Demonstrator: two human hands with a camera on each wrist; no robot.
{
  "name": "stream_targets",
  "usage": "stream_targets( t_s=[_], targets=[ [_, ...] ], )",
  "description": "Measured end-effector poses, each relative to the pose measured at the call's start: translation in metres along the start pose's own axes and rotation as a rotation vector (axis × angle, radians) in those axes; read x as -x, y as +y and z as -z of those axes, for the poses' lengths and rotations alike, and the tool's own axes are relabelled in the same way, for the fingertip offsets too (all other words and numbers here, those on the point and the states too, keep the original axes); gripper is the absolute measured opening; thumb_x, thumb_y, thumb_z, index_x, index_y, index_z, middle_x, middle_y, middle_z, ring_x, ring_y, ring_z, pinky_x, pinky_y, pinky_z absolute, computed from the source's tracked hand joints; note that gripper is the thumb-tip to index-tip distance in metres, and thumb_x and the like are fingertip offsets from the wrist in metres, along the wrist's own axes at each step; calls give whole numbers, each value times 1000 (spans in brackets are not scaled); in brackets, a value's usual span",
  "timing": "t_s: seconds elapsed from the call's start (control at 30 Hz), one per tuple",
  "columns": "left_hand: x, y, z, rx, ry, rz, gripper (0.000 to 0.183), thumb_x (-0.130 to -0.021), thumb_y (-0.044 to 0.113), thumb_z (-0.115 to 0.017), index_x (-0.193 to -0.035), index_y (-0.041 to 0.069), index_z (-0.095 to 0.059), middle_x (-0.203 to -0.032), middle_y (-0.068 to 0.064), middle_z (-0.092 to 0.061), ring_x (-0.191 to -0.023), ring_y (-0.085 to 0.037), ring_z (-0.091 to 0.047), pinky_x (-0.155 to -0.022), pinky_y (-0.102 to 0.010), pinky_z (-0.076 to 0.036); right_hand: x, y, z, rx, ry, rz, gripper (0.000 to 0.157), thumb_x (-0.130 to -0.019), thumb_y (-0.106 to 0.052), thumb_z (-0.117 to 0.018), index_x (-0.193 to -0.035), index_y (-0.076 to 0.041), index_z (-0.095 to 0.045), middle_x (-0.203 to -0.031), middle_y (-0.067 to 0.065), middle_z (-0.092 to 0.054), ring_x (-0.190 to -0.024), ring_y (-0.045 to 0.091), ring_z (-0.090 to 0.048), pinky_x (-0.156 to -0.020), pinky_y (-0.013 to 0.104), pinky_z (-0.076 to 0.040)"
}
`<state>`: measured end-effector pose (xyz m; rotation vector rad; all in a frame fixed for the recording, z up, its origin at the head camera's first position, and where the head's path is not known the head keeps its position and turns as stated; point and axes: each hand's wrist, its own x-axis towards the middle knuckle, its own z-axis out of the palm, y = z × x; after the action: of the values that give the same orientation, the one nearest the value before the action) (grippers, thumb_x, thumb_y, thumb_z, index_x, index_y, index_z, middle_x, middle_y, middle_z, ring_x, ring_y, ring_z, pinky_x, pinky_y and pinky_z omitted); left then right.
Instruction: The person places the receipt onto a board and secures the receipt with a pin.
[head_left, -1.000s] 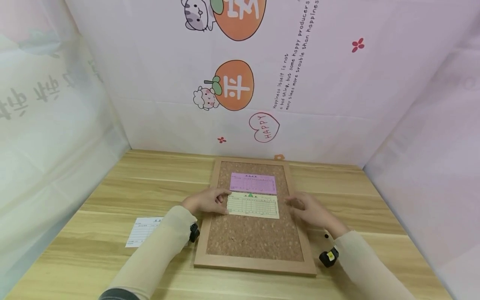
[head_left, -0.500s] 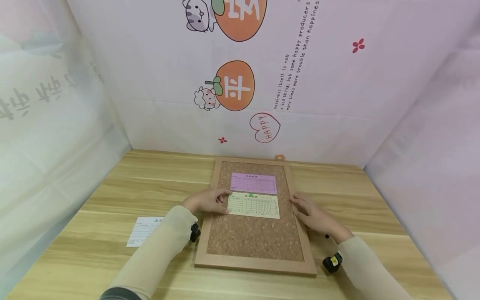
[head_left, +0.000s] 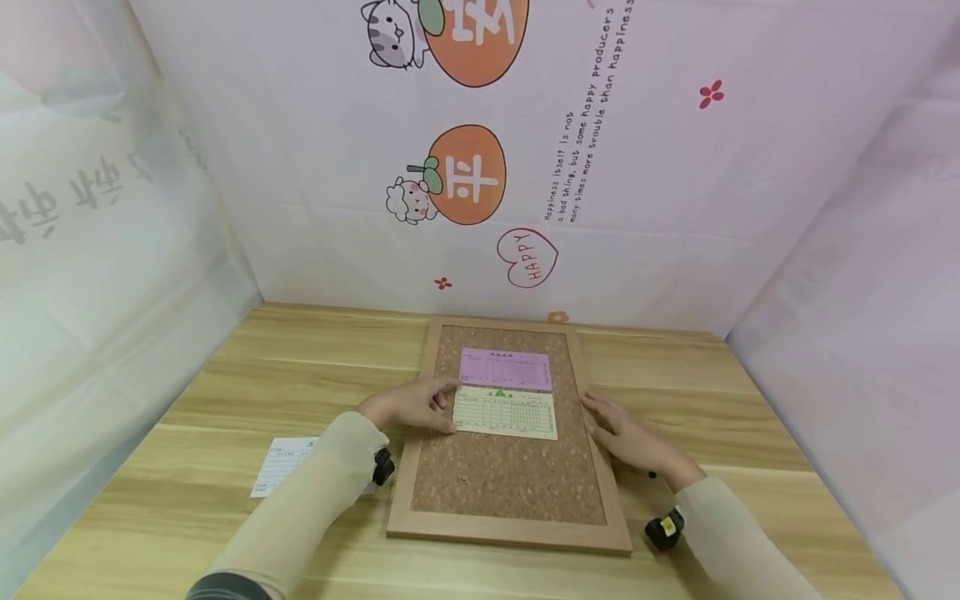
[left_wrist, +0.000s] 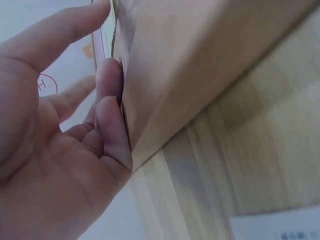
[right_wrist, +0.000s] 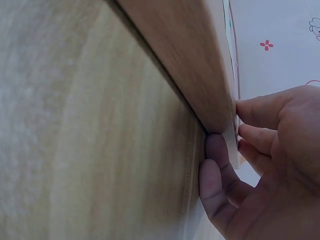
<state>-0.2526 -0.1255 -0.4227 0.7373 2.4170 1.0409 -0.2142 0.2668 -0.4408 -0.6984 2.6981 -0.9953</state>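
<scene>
On the brown rectangular cork board (head_left: 504,482), the pale yellow rectangular paper slip (head_left: 504,414) lies with long axis crosswise, its left end at the spread fingers of the left hand (head_left: 408,406); the right hand (head_left: 632,434), farther off, rests parted fingers on the pale wooden frame (head_left: 510,530).

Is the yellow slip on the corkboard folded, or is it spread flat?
Spread flat. The yellow slip lies on the corkboard with its printed grid facing up and no fold showing.
</scene>
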Motion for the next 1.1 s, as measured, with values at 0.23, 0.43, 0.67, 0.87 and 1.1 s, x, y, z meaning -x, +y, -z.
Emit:
stream_targets(
  t_s=[0.23, 0.43, 0.67, 0.87, 1.1],
  targets=[
    [6, -2, 3, 6, -18, -16, 73, -89, 18, -78, -149, 1, -42, -111, -9, -57, -102, -21, -55, -90, -38, -48, 0, 1, -2, -9, -7, -7, 56, -107, -15, -48, -154, 7, -27, -161, 29, -12, -145, 50, -11, -112, 65, -15],
    [18, -9, 6, 9, -1, -54, 58, -92, 19, -76, -142, 2, -52, -111, -8, -62, -103, -20, -58, -92, -39, -49, -1, 4, -3, 0, 0, 1, 55, -107, -14, -48, -154, 7, -27, -161, 29, -12, -146, 50, -11, -112, 64, -16],
    [39, -20, 15, -35, 55, -85, 45, -92, 16, -74, -133, 4, -60, -102, -5, -62, -95, -18, -58, -85, -33, -51, 0, 6, -2, 0, 0, -1, 56, -107, -15, -48, -154, 7, -27, -161, 29, -12, -145, 50, -11, -112, 65, -16],
    [63, -29, 26, -67, 56, -51, 37, -93, 15, -72, -126, 2, -62, -100, -3, -60, -99, -18, -60, -90, -34, -51, 0, 5, -1, -4, -2, -8, 56, -108, -18, -48, -155, 5, -27, -161, 28, -12, -145, 50, -11, -111, 66, -16],
    [96, -49, 41, -118, 86, -40, 36, -91, 14, -75, -122, 0, -63, -98, -2, -62, -94, -17, -60, -87, -33, -52, 1, 4, -2, -11, -1, -13, 56, -108, -19, -46, -155, 4, -26, -162, 27, -12, -146, 50, -10, -111, 66, -16]
  ],
)
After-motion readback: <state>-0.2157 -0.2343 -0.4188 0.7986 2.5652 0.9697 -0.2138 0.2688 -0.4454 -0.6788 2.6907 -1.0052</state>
